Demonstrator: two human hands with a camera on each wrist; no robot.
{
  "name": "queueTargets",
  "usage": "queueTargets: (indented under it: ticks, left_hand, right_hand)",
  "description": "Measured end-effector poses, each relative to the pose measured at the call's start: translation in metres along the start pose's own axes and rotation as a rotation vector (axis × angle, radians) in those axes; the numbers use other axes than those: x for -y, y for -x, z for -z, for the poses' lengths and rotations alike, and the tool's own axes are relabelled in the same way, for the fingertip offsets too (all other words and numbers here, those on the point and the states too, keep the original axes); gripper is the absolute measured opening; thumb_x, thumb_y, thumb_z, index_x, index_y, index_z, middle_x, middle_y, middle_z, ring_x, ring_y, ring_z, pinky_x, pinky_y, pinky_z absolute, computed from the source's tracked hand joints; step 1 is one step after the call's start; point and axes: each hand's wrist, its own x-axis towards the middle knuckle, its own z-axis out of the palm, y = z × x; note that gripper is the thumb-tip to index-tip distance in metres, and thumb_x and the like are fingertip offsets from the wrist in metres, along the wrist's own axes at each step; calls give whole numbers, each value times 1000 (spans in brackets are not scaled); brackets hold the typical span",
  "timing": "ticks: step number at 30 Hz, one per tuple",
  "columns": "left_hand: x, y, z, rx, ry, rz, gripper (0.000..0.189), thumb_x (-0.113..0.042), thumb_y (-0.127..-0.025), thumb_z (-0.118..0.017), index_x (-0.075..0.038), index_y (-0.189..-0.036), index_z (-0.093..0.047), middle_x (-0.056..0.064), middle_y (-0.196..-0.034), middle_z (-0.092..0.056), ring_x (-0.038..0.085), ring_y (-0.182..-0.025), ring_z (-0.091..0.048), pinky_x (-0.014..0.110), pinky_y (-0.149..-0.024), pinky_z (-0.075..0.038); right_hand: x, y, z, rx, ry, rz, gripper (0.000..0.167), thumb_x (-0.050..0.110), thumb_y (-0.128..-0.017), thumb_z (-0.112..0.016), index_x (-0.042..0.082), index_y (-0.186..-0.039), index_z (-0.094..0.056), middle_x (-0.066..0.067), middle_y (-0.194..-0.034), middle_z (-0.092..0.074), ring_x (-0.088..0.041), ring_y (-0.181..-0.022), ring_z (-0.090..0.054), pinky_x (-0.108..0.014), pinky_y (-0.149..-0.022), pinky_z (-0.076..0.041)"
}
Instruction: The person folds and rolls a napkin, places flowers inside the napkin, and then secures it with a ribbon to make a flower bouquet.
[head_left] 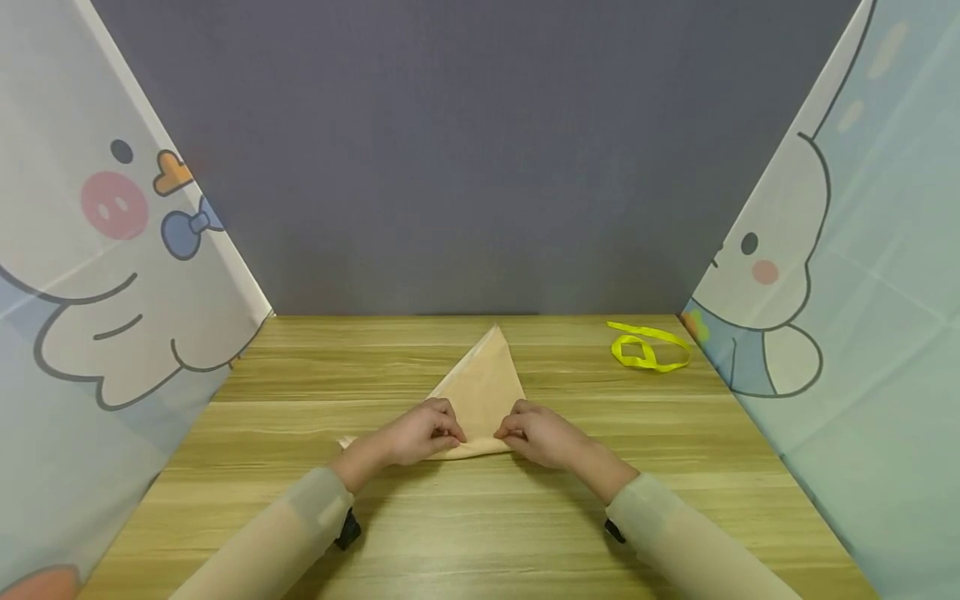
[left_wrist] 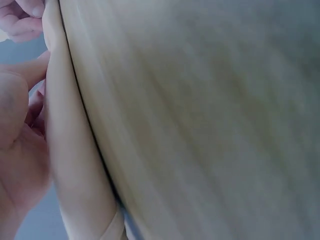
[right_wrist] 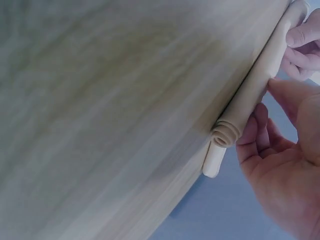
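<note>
A beige cloth (head_left: 483, 392) lies on the table, a pointed corner facing away and its near edge rolled into a narrow tube. My left hand (head_left: 422, 432) pinches the rolled edge left of its middle, fingers bent and thumb at the front. At the right end, my right hand (head_left: 547, 435) pinches the same roll between thumb and fingers. In the right wrist view the end of the roll (right_wrist: 227, 134) shows a tight spiral, with a flat fold sticking out beneath. The left wrist view shows the tube (left_wrist: 77, 145) running along the table.
A bright yellow strip (head_left: 637, 362) lies loosely looped at the back right of the wooden table (head_left: 465, 533). A dark grey panel (head_left: 480, 158) stands behind the table. Cartoon-printed sheets (head_left: 112, 292) border both sides.
</note>
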Motion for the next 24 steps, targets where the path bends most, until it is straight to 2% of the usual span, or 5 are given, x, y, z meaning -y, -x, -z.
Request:
queueTargets:
  ticks: [4, 10, 14, 21, 24]
  left_hand:
    - [-4, 2, 1, 3, -59, -49, 14, -11, -103, -76, -11, -112, -87, -5, -100, -63, 4, -91, -53, 23, -84, -50]
    - [-6, 4, -1, 42, -16, -26, 20, -21, -98, -85, -9, -114, -86, -5, -102, -64, 1, -88, -50, 20, -80, -49]
    - [-6, 4, -1, 42, -33, -31, 16, -20, -102, -81, -10, -114, -86, -6, -101, -68, 1, -90, -53, 21, -81, -51]
    - [-4, 2, 2, 15, -85, -91, 14, -18, -106, -76, -10, -111, -87, -3, -102, -76, 7, -95, -66, 26, -87, -57]
    - [-1, 1, 3, 20, -69, -68, 15, -18, -107, -74, -10, -111, -86, -1, -103, -78, 9, -95, -69, 28, -85, -58]
  right_hand:
    - [1, 2, 1, 29, -7, -15, 19, 10, -98, -77, 11, -116, -84, 4, -103, -62, -3, -83, -51, -22, -75, -50]
    - [2, 3, 1, 41, -11, -20, 20, 14, -99, -80, 10, -118, -84, 5, -103, -61, -1, -80, -48, -21, -74, -49]
    - [1, 3, 1, 49, -13, -14, 23, 15, -100, -82, 9, -122, -84, 4, -103, -62, -3, -82, -51, -22, -75, -50]
    - [-2, 1, 0, 40, 27, 17, 24, 17, -102, -80, 8, -123, -83, 2, -104, -70, -7, -88, -61, -25, -79, -54]
    - [-3, 0, -1, 28, 36, 18, 21, 15, -103, -79, 8, -122, -84, 2, -103, -72, -7, -87, -62, -26, -79, -54]
